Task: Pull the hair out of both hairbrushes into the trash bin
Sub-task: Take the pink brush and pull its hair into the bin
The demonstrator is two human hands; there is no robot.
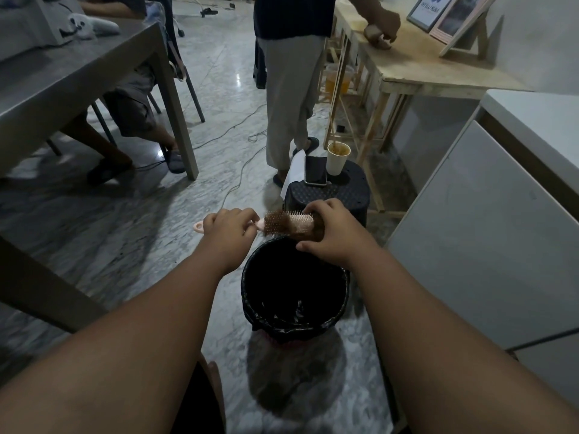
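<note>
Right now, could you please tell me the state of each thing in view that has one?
trash bin: open, lined with a black bag.
hairbrush: held level over the bin's far rim, bristles clogged.
hair: brown, tangled in the bristles.
left hand: grips the brush handle.
right hand: grips hair at the brush's tip.
paper cup: upright on the stool.
phone: flat, screen dark.

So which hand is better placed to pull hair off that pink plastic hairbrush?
Right hand: it holds the brown hair clump on the pink plastic hairbrush, above the black-lined trash bin; left hand grips the handle.
</note>
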